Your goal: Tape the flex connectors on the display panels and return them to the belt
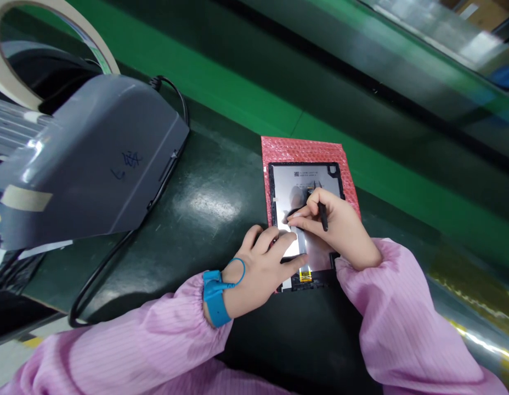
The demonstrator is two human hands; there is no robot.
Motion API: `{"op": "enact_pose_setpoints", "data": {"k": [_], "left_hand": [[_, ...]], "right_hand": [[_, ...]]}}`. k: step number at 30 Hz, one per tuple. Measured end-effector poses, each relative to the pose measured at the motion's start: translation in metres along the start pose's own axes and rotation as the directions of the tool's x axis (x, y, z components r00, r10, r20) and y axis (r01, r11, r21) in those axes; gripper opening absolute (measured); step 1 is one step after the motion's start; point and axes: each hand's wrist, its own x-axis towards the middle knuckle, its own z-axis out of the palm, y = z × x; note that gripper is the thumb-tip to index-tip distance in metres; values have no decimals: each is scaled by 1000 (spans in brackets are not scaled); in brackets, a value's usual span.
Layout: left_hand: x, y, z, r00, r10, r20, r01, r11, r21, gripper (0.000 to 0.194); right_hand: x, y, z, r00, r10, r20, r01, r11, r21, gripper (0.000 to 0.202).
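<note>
A display panel [285, 189] with a silvery back and black frame lies on a sheet of red bubble wrap [304, 147]. My left hand [260, 269], with a blue wrist strap [215, 299], rests over its lower left part. The fingers are spread, their tips by a pale ribbon strip [301, 241]. This strip runs down to a yellow connector end [305, 274]. Over the panel's middle, my right hand [334, 219] is closed around a slim black tool, seemingly tweezers [323, 216]. Its thumb and index finger pinch near the strip's top; what lies between them is hidden.
On the left stands a grey machine [114, 148] with a large roll of cream tape [110, 57] on it. A black cable [110, 258] curves along its side over the dark green table [205, 203]. Behind runs a bright green strip [233, 107].
</note>
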Motion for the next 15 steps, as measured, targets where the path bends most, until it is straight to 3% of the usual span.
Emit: {"op": "enact_pose_setpoints", "data": {"k": [15], "left_hand": [[0, -2, -6, 994, 38, 103, -39, 999, 6, 40]], "right_hand": [[2, 11, 2, 997, -70, -13, 69, 996, -52, 49]]}}
